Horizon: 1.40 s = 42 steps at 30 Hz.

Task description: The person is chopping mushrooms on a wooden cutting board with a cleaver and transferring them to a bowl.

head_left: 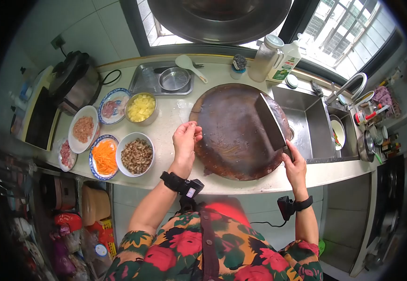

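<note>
My right hand (295,164) is closed round the handle of a cleaver (272,122), whose broad blade stands over the right part of a round dark chopping board (227,136). At the board's left edge is my left hand (186,140), its fingers curled and pinched together; whatever they hold, if anything, is too small to name. Left of it stand a bowl of chopped brown pieces (137,157), a plate of shredded carrot (105,157), a metal bowl of yellow cubes (141,107) and a white bowl of minced meat (83,129).
Behind the bowls, a metal tray (140,79) holds a round dish. A glass jug (265,58) and a white bottle (285,58) stand behind the board. To the right is a sink (302,122) with a faucet (353,86). A large pan (220,18) hangs overhead.
</note>
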### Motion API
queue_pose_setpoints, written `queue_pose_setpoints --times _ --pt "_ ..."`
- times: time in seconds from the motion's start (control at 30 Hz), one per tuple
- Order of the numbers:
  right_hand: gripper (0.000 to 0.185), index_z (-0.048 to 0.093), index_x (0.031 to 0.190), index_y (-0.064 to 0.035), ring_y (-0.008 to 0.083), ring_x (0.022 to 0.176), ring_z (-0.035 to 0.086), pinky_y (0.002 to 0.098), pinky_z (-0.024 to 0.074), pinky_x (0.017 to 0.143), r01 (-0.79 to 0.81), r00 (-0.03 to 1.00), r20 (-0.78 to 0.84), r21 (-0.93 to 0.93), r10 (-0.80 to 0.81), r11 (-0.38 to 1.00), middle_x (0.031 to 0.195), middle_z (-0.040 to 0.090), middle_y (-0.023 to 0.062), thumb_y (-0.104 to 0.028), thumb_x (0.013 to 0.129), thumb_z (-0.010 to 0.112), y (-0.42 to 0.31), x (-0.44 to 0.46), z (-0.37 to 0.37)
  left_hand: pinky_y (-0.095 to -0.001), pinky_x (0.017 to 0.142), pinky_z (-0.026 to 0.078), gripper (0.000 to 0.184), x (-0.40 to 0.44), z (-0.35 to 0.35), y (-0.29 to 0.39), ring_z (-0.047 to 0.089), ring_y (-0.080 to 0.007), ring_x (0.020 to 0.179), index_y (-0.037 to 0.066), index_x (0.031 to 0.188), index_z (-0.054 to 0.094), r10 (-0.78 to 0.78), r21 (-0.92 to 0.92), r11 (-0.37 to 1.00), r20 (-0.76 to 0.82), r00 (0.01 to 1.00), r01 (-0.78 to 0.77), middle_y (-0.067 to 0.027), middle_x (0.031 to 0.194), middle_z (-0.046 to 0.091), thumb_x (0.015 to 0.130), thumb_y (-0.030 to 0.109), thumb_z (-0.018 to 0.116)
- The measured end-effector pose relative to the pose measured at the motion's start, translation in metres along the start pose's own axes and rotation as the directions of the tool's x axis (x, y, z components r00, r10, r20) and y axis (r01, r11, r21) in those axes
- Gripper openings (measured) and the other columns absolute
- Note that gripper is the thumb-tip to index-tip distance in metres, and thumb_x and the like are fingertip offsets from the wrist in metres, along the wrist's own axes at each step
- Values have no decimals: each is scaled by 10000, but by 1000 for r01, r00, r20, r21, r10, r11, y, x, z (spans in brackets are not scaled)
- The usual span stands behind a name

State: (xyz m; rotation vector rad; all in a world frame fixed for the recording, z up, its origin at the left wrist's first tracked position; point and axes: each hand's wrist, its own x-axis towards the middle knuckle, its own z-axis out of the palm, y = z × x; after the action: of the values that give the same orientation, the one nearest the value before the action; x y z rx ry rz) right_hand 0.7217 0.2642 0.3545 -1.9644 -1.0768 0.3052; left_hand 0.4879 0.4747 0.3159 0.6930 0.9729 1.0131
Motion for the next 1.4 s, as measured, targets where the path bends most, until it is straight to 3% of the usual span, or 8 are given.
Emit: queue_pose_setpoints --times 0.2,0.37,0.43,0.7,0.83,1.03,1.2,1.4 --pt "474 527 1242 -172 304 724 592 386 471 623 137 990 106 -497 -96 857 823 583 136 -79 787 622 7 -3 -2 -194 439 432 155 1 36 -29 536 -90 521 24 971 557 -77 10 997 -83 994 78 -36 695 581 904 164 547" --pt "474 508 1265 -142 221 641 581 323 465 559 279 950 186 -136 -252 951 806 615 91 -78 808 611 10 8 -5 -198 312 264 159 3 61 -39 371 -53 360 53 892 551 -150 27 988 -76 986 152 27 526 455 875 203 600" --pt "433 495 1277 -106 103 580 531 232 427 491 -243 928 362 413 87 878 777 598 27 -105 853 584 17 16 -6 -208 320 221 164 2 64 -37 322 -46 352 62 878 540 -140 -15 990 -53 989 139 34 507 416 883 219 589" --pt "463 385 1318 -99 104 520 515 226 421 402 -616 786 447 626 427 478 715 556 50 -141 886 546 49 29 -14 -192 366 198 177 2 37 -3 274 -47 384 74 876 530 -348 -238 912 -22 937 333 55 494 302 899 246 568" --pt "534 339 1339 -99 99 464 484 224 400 380 -644 762 425 573 488 507 695 533 46 -145 867 584 56 16 -9 -187 360 222 149 -7 -8 43 306 -42 402 58 885 538 -162 -250 961 -169 972 117 52 536 388 849 169 630" --pt "511 357 1331 -107 87 465 491 206 390 353 -599 797 477 538 372 593 674 525 27 -135 868 571 25 20 11 -199 529 423 86 -7 -104 76 546 -83 589 49 874 570 566 604 734 -292 771 -310 -6 718 596 848 122 609" --pt "494 371 1323 -84 83 452 475 193 378 363 -547 814 499 486 297 682 677 520 20 -122 871 566 -15 23 32 -295 793 460 173 -14 -146 88 619 -190 861 46 909 559 227 -34 961 -465 856 -274 -86 875 637 905 215 521" --pt "501 398 1312 -56 72 500 475 217 385 421 -533 591 801 477 -95 699 752 530 22 -80 850 591 -67 18 72 -472 983 383 402 -21 -150 88 493 -357 1133 2 1020 516 -34 -606 724 -509 860 -330 -187 1171 538 961 366 357"
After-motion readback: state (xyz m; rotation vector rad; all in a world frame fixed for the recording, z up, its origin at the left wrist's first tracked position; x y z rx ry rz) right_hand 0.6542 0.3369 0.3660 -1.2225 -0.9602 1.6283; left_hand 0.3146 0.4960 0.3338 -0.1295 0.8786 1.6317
